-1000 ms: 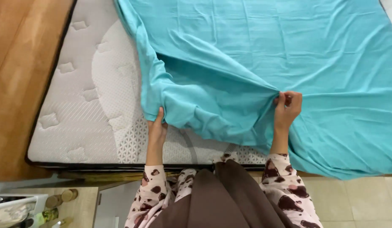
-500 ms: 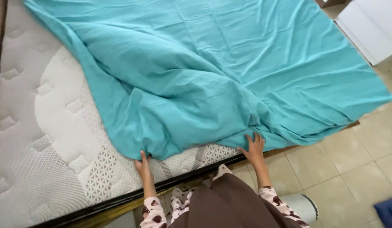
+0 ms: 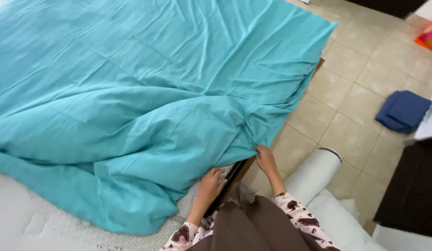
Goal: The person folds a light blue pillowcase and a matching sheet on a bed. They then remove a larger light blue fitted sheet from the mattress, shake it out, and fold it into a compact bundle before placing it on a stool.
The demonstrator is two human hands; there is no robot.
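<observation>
Right hand (image 3: 266, 159) pinches teal sheet (image 3: 146, 102) hem at the mattress (image 3: 34, 223) corner. Left hand (image 3: 210, 182) lies beside it, fingers curled on the sheet edge; grip unclear.

The teal sheet (image 3: 146, 107) runs off the top and left edges and hides most of the mattress (image 3: 34, 227) (only a pale strip shows). Both hands' fingertips tuck under its hem. An orange thing (image 3: 429, 37) is cut off at right, unidentifiable.

Bunched teal sheet (image 3: 146, 116) blocks reach across mattress (image 3: 34, 223); bare tile floor (image 3: 346, 93) open right of hands; white roll (image 3: 313, 174) and blue cloth (image 3: 402, 110) sit there.
</observation>
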